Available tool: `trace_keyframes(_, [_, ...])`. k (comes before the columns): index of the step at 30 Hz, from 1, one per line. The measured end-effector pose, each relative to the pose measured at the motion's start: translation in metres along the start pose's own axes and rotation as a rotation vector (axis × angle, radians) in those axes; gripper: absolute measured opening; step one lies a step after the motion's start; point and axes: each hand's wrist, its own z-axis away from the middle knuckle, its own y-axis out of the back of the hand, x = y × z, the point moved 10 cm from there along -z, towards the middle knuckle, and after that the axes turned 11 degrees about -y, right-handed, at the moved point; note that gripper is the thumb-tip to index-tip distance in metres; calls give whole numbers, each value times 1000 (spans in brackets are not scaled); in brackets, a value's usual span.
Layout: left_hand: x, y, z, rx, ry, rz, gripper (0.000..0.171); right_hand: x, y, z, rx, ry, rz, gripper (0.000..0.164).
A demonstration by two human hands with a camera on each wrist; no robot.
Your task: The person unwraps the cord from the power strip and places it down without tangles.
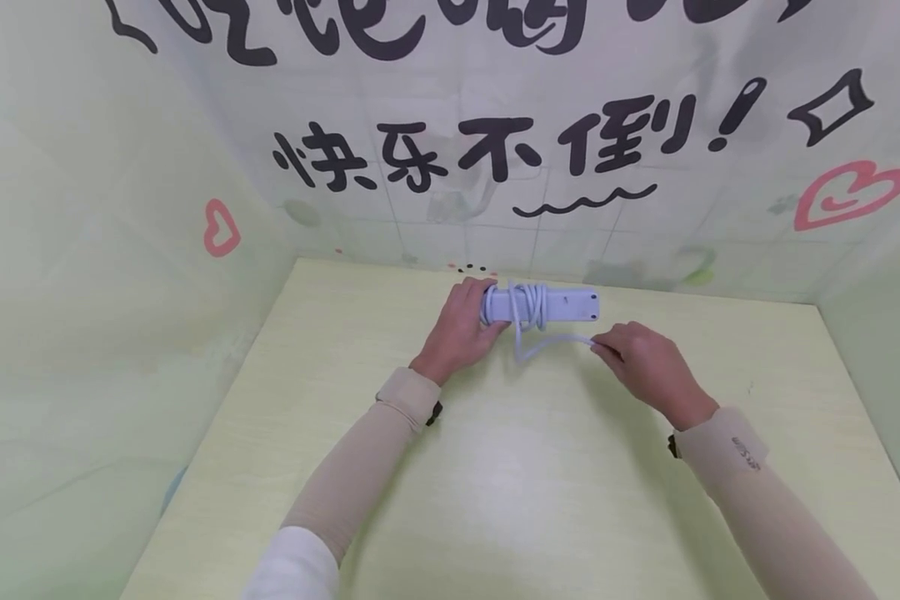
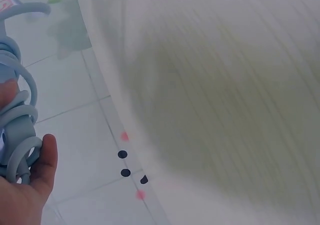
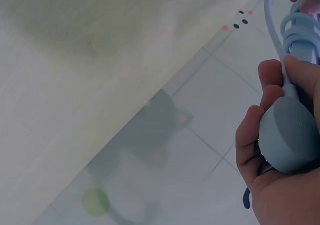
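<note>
A pale, bluish-white power strip (image 1: 576,305) is held level near the back of the table, several turns of its cord (image 1: 537,307) wound about its middle. My left hand (image 1: 461,329) grips the strip's left end, thumb below and fingers above. In the left wrist view, loops of cord (image 2: 30,85) pass close by the fingers. Off to the lower right, my right hand (image 1: 648,365) pinches the cord between thumb and fingertips. The right wrist view shows the rounded plug (image 3: 290,135) cupped in that palm. Between the hands a slack stretch of cord dips in a bend.
The light wood-toned table (image 1: 495,483) extends toward me beneath both arms. Directly behind the strip rises a printed cloth wall (image 1: 420,237) with black lettering and pink hearts. Similar cloth sheets hang along the left (image 1: 120,333) and right sides.
</note>
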Motion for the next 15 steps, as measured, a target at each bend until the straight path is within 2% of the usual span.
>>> trace_keyframes(3, [-4,-2,0,-13,37,4,63,-16,-1,9,4,58,1,9])
trace_keyframes(6, [-5,-2,0,-13,39,0,61,-32,1,15,19,120,0,7])
trace_keyframes(13, [7,5,2,66,-91,-14,56,-67,22,24,122,291,-44,8])
trace_keyframes(15, [9,8,3,95,-119,2,56,-75,32,25,157,333,-68,16])
